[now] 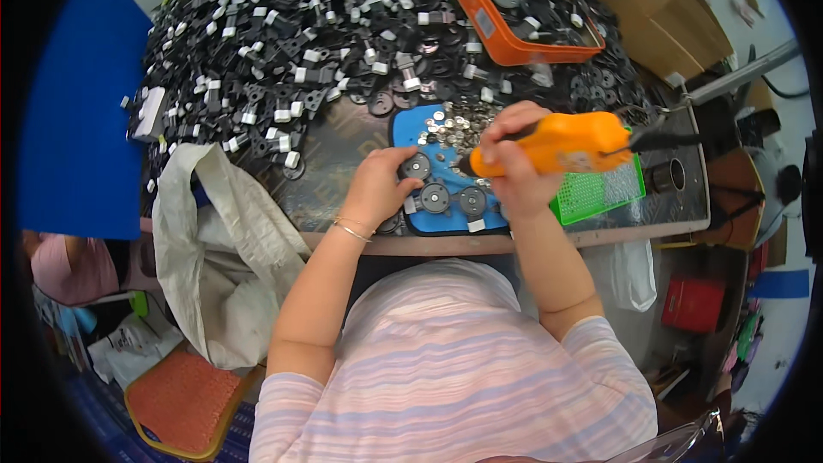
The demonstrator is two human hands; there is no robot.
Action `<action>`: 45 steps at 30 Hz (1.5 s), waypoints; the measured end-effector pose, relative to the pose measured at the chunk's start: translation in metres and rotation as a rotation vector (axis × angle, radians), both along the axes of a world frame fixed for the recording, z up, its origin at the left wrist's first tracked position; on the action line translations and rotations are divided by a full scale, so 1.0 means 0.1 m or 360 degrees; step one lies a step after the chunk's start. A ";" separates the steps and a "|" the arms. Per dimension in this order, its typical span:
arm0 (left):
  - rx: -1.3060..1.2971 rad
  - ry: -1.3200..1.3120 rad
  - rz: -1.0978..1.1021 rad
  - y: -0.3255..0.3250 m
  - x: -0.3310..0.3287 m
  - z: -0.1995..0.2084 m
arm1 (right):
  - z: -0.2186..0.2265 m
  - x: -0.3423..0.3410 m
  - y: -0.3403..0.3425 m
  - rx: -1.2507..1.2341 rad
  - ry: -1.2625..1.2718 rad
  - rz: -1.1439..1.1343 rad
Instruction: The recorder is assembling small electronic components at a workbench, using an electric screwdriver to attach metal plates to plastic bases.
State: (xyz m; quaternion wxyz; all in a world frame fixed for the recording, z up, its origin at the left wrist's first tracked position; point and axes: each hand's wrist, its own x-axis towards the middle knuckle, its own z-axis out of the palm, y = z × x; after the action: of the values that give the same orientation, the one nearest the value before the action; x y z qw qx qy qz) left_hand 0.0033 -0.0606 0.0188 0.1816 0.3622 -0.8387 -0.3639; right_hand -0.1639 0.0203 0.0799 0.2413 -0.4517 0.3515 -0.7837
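My right hand is wrapped round an orange-yellow electric screwdriver. Its dark tip points left, over a blue mat on the table. At the mat's left edge, my left hand grips a round black plastic part between thumb and fingers. Two similar parts lie just nearer to me on the mat: one round black part and another black part with a white end. Small shiny metal pieces are heaped at the mat's far side. The screwdriver's very tip is hard to make out.
A large pile of black and white parts covers the far table. An orange basket holding parts stands at the back. Right of my hand sits a green basket with small metal bits. A whitish sack hangs at the left edge.
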 end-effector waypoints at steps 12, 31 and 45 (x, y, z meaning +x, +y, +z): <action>0.0026 -0.0027 -0.0062 -0.02 0.02 0.04 | -0.07 0.47 -0.42 0.0270 -0.0032 0.0246; 0.0028 0.0005 -0.0050 0.00 0.00 0.02 | 0.37 -0.19 -0.18 -0.0212 -0.0160 0.0511; -0.0539 -0.0109 -0.0112 0.29 0.11 0.09 | -0.27 -1.27 0.49 0.0063 -0.0066 -0.0874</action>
State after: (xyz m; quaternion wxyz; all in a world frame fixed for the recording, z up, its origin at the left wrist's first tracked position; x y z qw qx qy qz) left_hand 0.0142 -0.0311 0.0283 0.1984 0.3090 -0.9059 -0.2109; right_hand -0.2907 0.0690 0.0533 0.0358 -0.3185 0.4710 -0.8218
